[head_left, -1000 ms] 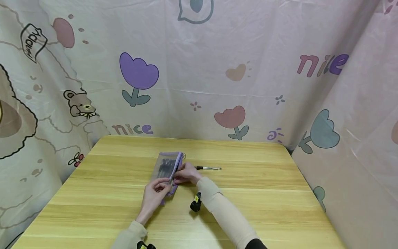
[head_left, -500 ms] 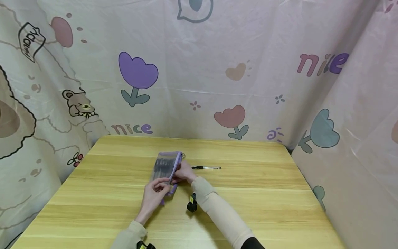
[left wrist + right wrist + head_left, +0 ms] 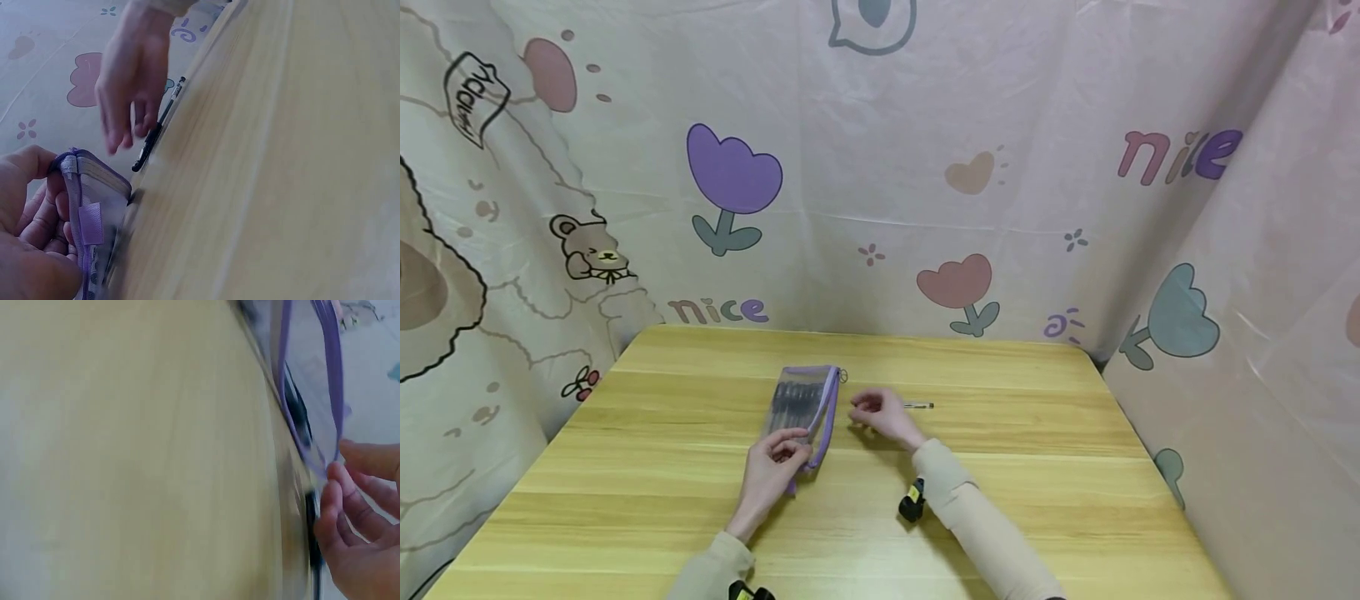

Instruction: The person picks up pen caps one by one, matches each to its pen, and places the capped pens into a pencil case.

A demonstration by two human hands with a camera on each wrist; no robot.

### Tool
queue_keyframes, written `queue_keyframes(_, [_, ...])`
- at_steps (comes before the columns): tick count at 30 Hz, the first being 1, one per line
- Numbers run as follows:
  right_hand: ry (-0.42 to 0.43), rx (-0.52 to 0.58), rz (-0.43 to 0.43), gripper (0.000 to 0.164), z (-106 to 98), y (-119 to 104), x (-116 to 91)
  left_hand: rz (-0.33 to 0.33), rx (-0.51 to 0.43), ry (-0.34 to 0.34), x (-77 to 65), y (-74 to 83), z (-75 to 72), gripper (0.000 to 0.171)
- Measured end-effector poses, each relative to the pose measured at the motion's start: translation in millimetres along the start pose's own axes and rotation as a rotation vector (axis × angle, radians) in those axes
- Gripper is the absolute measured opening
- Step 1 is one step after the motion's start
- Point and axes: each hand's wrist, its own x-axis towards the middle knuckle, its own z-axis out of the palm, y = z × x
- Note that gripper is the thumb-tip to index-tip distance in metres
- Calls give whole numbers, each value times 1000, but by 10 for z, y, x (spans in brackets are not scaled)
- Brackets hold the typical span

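Note:
A clear pencil case (image 3: 785,427) with purple zipper edging lies on the table, its zipped side gaping. Several dark pens (image 3: 797,402) show through its see-through wall. My left hand (image 3: 763,475) pinches the case's near edge between thumb and fingers. To the right of the case is my right hand (image 3: 883,415), apart from it, with loosely bent fingers and nothing seen in them. Partly behind that hand lies a single black-and-clear pen (image 3: 920,406). The left wrist view shows this pen (image 3: 156,134) whole on the table, just beside the right hand's fingers.
The light wooden table (image 3: 1037,467) reaches out to both sides. Behind and beside it hangs a printed curtain (image 3: 865,167). A black wrist camera (image 3: 912,502) sits below the right wrist, and another (image 3: 751,592) at the left forearm.
My right hand has come out of the pencil case's opening and moved right, now covering part of the loose pen. The pens inside lie more evenly spread. My left hand keeps its place.

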Motion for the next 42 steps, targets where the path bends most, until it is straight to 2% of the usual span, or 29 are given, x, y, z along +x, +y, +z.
queue_keyframes(2, [20,-74,-30,29,-140,60,-48,8,3,1,-2,0,-1,25])
queue_keyframes(6, [73,-210,-14,32,-381,182,-125,5,6,1,-7,3,-5,26])
queue_keyframes(14, [170,-350,10,26,-650,358,-117,-13,8,-2,1,-3,-8,26])
queue_keyframes(21, [160,-430,47,18,-673,373,-97,-15,13,2,2,-5,2,25])
queue_keyframes(28, [148,-457,81,13,-646,365,-74,-1,11,4,-4,-20,9,25])
queue_keyframes(34, [144,-471,76,6,-626,364,-68,-12,10,4,8,-27,4,25])
queue_keyframes(42, [136,-482,103,5,-594,341,-96,-19,11,-2,9,-29,-10,25])
